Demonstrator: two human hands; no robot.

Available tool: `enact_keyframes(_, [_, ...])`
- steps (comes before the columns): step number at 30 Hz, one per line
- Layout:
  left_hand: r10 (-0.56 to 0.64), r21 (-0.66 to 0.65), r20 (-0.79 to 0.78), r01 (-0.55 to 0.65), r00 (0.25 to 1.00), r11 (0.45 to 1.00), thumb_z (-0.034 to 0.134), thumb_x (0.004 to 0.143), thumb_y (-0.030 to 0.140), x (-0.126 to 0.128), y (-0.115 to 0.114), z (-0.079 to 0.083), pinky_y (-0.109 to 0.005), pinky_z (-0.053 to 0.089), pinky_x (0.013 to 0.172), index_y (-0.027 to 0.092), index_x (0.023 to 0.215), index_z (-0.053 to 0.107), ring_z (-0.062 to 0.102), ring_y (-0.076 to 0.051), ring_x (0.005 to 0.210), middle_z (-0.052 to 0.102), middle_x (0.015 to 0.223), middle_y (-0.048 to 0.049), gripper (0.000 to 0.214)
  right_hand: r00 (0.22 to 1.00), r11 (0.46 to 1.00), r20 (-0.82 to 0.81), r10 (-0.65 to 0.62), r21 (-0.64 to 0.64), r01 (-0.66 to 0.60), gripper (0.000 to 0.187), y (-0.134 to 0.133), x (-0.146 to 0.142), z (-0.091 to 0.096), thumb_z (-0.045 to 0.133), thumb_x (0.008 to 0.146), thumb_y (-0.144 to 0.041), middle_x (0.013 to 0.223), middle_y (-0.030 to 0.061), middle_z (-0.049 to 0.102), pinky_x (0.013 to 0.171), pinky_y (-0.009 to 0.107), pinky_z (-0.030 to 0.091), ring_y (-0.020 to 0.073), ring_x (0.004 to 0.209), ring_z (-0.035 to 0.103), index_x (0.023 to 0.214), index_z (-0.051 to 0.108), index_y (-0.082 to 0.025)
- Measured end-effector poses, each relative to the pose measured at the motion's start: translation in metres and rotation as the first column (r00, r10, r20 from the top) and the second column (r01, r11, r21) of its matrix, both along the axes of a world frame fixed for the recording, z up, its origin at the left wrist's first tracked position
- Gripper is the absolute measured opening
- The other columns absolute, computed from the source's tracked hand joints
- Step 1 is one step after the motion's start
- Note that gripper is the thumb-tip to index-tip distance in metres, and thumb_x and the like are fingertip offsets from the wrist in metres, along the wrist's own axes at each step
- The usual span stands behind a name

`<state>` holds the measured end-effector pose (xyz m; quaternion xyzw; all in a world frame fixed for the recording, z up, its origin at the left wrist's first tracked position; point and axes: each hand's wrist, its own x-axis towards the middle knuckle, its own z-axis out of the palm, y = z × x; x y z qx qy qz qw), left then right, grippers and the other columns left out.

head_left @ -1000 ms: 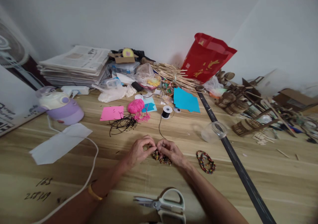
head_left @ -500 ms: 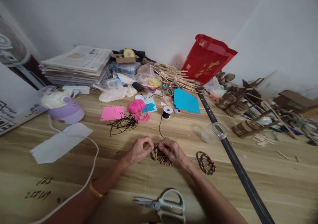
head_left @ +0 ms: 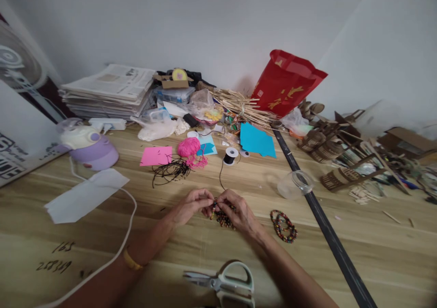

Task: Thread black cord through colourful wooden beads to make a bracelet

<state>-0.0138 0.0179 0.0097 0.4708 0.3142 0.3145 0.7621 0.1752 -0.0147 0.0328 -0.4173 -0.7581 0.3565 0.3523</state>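
Beads: in the head view, a loose pile [head_left: 225,220] lies on the table [head_left: 201,262], on the near side of the spool, partly under the right hand.
Strand: a short string of beads [head_left: 212,214] hangs between the two hands, just left of the pile and nearer the person than the spool.
Left hand [head_left: 193,206]: thumb and fingertips pinched together on the top of the strand, nearer than the spool and to its left.
Right hand [head_left: 240,211]: thumb and forefinger meet beside the left fingertips, over the pile; whether they grasp the thread is too small to tell.
Spool [head_left: 231,156]: white ends, wound with black cord, upright beyond the hands.
Cord [head_left: 221,176]: runs from the spool toward the person and passes out of sight behind the right hand.
Beaded loops [head_left: 284,226]: overlapping, to the right of the spool and nearer.
Scissors [head_left: 220,282]: nearest the person, straight down from the spool, blades pointing left.
Yarn [head_left: 189,147]: a pink ball left of the spool.
Cord tangle [head_left: 172,168]: black, left of the spool and slightly nearer.
Blue paper [head_left: 258,139]: right of the spool and slightly beyond.
Cup [head_left: 290,185]: clear, lying to the right of the spool and nearer.
Red bag [head_left: 288,84]: well beyond the spool, to its right.
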Motion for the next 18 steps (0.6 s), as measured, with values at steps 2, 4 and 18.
enact_keyframes(2, [0.016,0.017,-0.016,-0.016,1.0,1.0,0.075,0.07,0.035,0.0003,-0.0002,0.0,-0.023,0.045,0.059,0.012,0.078,0.058,0.058,-0.01,0.058,0.069,0.075,-0.0041,0.029,1.0,1.0,0.009,-0.002,-0.001,0.002,0.017,-0.0002,-0.0002,-0.0017,0.047,0.095,-0.029,0.078,0.0046,0.062,0.068,0.027,0.045,0.0163,0.072,0.059,0.085,0.057,-0.018])
enact_keyframes(4, [0.053,0.043,-0.042,-0.052,0.998,0.998,0.076,0.068,0.033,0.0005,-0.0002,-0.0006,-0.022,0.044,0.058,0.012,0.076,0.057,0.056,-0.009,0.057,0.068,0.071,-0.0026,0.029,1.0,1.0,0.026,-0.013,0.004,0.013,0.014,-0.0004,-0.0002,-0.0031,0.05,0.094,-0.029,0.08,0.0046,0.062,0.066,0.027,0.045,0.0161,0.072,0.059,0.088,0.057,-0.018])
enact_keyframes(18, [0.107,0.131,-0.096,-0.094,0.99,0.987,0.077,0.061,0.025,0.0024,-0.0028,0.0046,-0.021,0.04,0.055,0.014,0.071,0.054,0.053,-0.009,0.059,0.057,0.065,0.0032,0.027,0.987,0.989,0.16,0.025,0.139,-0.048,0.022,-0.0027,-0.002,0.0034,0.041,0.098,-0.028,0.081,0.0057,0.058,0.066,0.026,0.042,0.0163,0.072,0.055,0.085,0.057,-0.02])
